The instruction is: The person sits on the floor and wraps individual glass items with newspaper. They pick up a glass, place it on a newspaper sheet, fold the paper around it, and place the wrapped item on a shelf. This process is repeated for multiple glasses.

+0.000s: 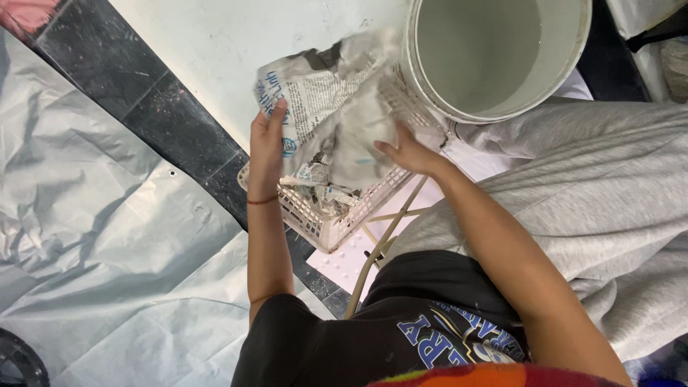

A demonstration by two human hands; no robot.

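Fingers of both hands grip crumpled newspaper (pixel 337 115) over a white basket (pixel 344 215) on dark tiled floor (pixel 143 93).

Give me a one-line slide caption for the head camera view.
Both hands, left hand and right hand, hold a crumpled grey newspaper sheet over a white plastic lattice basket beside a white bucket.

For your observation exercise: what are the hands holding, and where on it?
Both hold a crumpled newspaper sheet: left hand at its left edge, right hand at its lower right.
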